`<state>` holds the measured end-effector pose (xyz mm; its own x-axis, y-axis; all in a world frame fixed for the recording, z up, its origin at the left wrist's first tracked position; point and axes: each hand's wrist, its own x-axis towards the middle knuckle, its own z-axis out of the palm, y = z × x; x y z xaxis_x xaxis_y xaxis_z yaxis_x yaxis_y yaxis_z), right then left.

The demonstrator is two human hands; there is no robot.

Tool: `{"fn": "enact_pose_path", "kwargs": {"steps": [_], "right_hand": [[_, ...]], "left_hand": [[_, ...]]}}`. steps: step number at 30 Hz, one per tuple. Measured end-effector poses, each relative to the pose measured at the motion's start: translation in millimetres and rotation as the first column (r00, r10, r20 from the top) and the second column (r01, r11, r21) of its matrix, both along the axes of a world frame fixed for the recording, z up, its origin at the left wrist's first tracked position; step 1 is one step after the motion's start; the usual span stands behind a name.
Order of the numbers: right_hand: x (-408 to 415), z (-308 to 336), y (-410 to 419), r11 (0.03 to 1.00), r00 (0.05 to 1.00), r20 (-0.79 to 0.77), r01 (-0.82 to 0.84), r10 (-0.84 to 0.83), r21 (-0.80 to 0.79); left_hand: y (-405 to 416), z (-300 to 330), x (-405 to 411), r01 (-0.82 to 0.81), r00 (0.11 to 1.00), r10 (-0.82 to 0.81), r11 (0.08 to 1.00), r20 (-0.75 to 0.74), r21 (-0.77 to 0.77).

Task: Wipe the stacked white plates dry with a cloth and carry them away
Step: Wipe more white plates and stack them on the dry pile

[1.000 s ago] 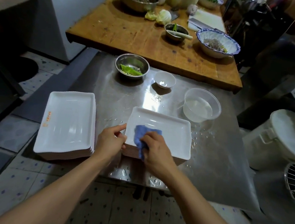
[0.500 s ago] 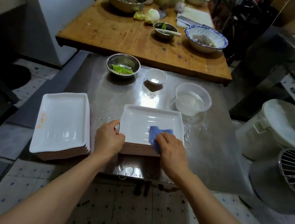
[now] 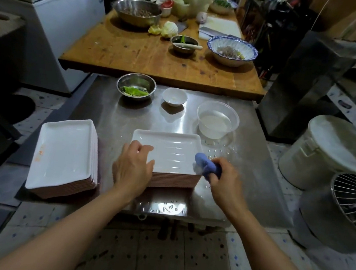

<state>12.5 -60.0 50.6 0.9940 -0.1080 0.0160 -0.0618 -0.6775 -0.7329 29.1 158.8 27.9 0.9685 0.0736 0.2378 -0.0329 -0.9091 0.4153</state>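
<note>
An orange mark is printed along the left rim of the second stack of plates [image 3: 65,153] in the lower left of the frame; it is too small and blurred to read, and no other writing or brand can be made out.

The stack of white plates [image 3: 171,153] sits in the centre of the frame on the wet steel table [image 3: 243,182]. The left hand [image 3: 133,167] rests on the stack's near left corner, thumb and fingers curled onto the rim of the top plate, grasping it. The right hand [image 3: 222,181] is clenched round the bunched blue cloth [image 3: 207,166], which touches the stack's near right corner.

Half a second ago the cloth lay on the near edge of the top plate, towards the middle; it has since travelled right to the corner and hangs partly off the plate. The left hand has crept further onto the plate's surface.

Above the stack in the frame stand a clear plastic tub [image 3: 217,121] holding water, a small white bowl [image 3: 174,96] and a steel bowl [image 3: 136,86] with green leaves. The wooden table [image 3: 136,52] fills the upper centre
</note>
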Motion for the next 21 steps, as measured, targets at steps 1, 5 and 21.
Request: {"fn": "enact_pose_path", "kwargs": {"steps": [1, 5, 21], "right_hand": [[-3, 3, -3, 0.997, 0.999, -0.014, 0.031, -0.030, 0.075], [-11, 1, -15, 0.953, 0.990, -0.054, 0.142, -0.133, 0.268], [-15, 0, -41, 0.842, 0.960, -0.108, 0.279, -0.258, 0.462]], "left_hand": [[-7, 1, -1, 0.104, 0.994, -0.104, 0.994, 0.019, 0.034], [-30, -4, 4, 0.308, 0.949, -0.285, 0.933, -0.137, 0.187], [-41, 33, 15, 0.257, 0.945, -0.289, 0.945, 0.151, 0.200]]}}
